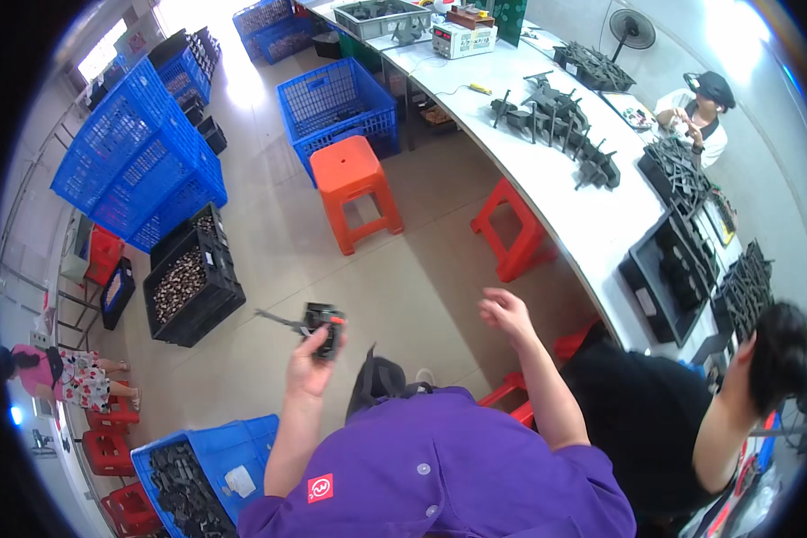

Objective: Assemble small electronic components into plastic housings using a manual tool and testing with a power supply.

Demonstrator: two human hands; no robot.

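Black boxy plastic part (pixel 323 316) sitting in left hand (pixel 310 359), thin dark strip (pixel 276 317) jutting leftward — could be slipping floorward if one-handed grip were loosening, strip perhaps snagging. Left hand pinching part's lower end. Right hand (pixel 507 314) hovering well apart, fingers loosely curling — cannot tell whether fingertips touching; nothing visible held. Beyond hands, orange plastic stool (pixel 342 175) standing; behind it, blue lattice plastic crate (pixel 342 128).

Left of centre, the left hand (pixel 310 366) covers part of a black device (pixel 319 317), its details too small to tell. On the right hand (pixel 507 316), curled fingers hide the palm. The lower edge crops the purple shirt (pixel 502 457); right of centre, the white table (pixel 592 229) hides part of an orange-red stool (pixel 490 226).
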